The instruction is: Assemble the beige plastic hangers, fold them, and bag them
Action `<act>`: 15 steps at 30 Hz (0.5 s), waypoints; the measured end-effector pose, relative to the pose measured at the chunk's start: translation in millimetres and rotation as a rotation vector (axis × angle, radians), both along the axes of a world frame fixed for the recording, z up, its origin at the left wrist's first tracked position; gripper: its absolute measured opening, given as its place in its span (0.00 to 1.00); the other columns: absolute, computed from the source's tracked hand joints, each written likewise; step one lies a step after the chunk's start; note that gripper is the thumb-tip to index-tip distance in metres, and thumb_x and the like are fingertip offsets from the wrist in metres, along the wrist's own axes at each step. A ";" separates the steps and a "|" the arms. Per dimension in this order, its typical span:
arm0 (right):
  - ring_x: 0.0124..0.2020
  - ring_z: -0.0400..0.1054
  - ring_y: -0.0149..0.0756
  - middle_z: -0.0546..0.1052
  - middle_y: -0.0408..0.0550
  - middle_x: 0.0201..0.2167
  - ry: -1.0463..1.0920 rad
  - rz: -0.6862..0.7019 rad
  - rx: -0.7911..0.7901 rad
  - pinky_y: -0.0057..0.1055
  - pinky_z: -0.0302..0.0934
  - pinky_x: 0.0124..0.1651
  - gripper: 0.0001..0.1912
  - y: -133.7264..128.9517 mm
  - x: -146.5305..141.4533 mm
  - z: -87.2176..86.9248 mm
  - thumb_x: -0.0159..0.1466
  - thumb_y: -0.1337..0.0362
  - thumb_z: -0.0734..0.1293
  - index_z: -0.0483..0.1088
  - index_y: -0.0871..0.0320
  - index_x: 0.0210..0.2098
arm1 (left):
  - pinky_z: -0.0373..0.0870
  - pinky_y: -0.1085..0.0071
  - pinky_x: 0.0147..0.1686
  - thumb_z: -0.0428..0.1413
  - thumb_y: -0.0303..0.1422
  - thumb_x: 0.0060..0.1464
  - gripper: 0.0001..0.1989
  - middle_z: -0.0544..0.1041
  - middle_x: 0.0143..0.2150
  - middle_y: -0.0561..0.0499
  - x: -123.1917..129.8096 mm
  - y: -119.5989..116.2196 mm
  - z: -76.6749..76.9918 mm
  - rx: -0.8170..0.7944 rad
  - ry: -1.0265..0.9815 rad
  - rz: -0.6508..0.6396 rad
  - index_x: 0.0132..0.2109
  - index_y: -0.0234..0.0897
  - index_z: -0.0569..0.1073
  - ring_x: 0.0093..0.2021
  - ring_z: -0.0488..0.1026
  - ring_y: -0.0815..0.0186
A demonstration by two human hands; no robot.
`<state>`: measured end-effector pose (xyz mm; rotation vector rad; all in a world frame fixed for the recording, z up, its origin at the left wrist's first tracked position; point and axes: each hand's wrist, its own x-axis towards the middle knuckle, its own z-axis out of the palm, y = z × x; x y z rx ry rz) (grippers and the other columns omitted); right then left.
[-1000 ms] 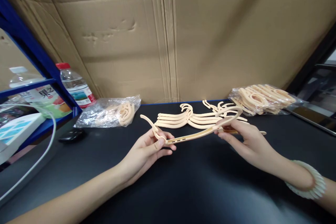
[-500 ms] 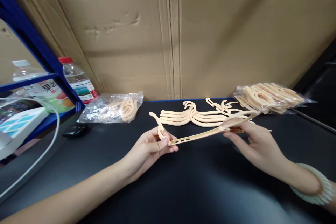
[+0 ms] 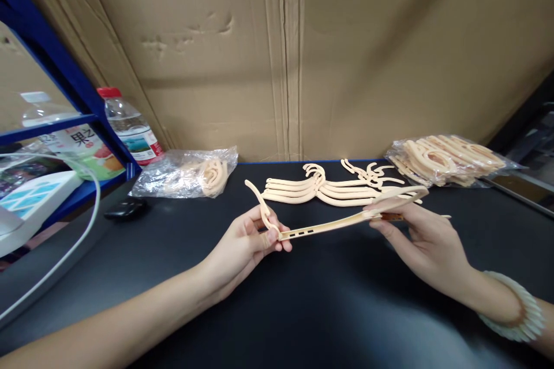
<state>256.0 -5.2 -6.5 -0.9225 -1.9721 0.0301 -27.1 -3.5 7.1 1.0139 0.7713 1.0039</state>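
Note:
A cream plastic folding hanger (image 3: 333, 225) spans the space between my two hands, above the dark desk. My left hand (image 3: 249, 239) pinches its left end between thumb and fingers, where a curved piece (image 3: 258, 195) rises up. Slots show in the strip beside my thumb. My right hand (image 3: 426, 236) is closed around the hanger's other end, thumb below and fingers partly hidden behind it. Another cream part (image 3: 400, 199) slants upward over these fingers. Just beyond lies a row of unfolded cream hangers (image 3: 294, 191) with hooks overlapping.
Loose folded hanger pieces (image 3: 370, 174) lie behind the row. Bagged hangers (image 3: 450, 158) sit at back right, and another plastic bag (image 3: 186, 173) at back left. A black mouse (image 3: 126, 209), a red-capped bottle (image 3: 134, 130), a blue shelf (image 3: 93, 121) and a white cable (image 3: 64, 268) stand left. Cardboard (image 3: 216, 69) walls the back.
The camera view has shifted slightly. Both hands keep the same grip on the hanger, which has hardly moved.

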 end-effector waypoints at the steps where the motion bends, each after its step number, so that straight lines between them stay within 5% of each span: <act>1: 0.37 0.74 0.38 0.78 0.47 0.36 0.000 0.000 0.003 0.33 0.70 0.40 0.09 -0.6 -0.6 -0.2 0.64 0.70 0.64 0.69 0.53 0.42 | 0.69 0.75 0.35 0.66 0.27 0.45 0.11 0.76 0.30 0.52 0.4 -0.1 0.1 0.000 0.006 0.007 0.31 0.35 0.69 0.30 0.74 0.69; 15: 0.37 0.76 0.40 0.79 0.46 0.35 -0.016 -0.005 0.071 0.34 0.71 0.39 0.10 -8.8 -8.6 1.9 0.63 0.72 0.64 0.68 0.51 0.41 | 0.63 0.77 0.26 0.64 0.24 0.43 0.11 0.72 0.23 0.55 2.8 -0.6 -0.3 0.006 0.044 0.050 0.29 0.35 0.67 0.24 0.70 0.72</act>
